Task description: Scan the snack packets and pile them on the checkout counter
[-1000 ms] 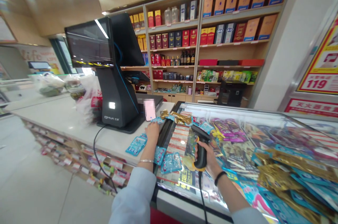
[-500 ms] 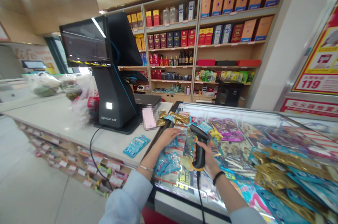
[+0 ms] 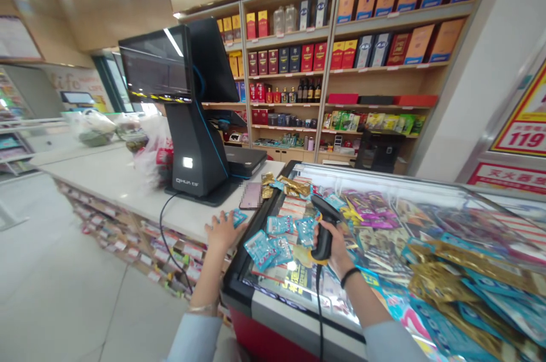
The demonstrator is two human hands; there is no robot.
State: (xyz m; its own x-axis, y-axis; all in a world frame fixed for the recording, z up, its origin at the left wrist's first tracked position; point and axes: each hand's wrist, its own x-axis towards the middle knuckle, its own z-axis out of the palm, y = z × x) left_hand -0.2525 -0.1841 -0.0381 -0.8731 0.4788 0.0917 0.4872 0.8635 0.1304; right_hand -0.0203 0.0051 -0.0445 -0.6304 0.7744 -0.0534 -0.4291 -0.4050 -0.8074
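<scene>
My left hand [image 3: 222, 232] lies with fingers spread over a blue packet [image 3: 239, 217] on the white counter's edge, partly covering it. My right hand [image 3: 334, 244] is wrapped round the handle of a black barcode scanner [image 3: 325, 231], its cable hanging down over the freezer's front. Left of the scanner, several blue packets [image 3: 261, 249] lie on the freezer's glass top. Gold packets [image 3: 294, 186] rest further back on the glass, near a pixelated phone-like object [image 3: 251, 195] on the counter.
A black register [image 3: 191, 146] stands on the white counter [image 3: 115, 180], with plastic bags [image 3: 156, 152] behind it. Gold and blue packages [image 3: 452, 277] are heaped at the right. Stocked shelves [image 3: 290, 35] line the back wall.
My left hand has moved left from the freezer glass to the packet on the counter. Blue packets lie uncovered where it was. The scanner stays in my right hand; the view has shifted slightly.
</scene>
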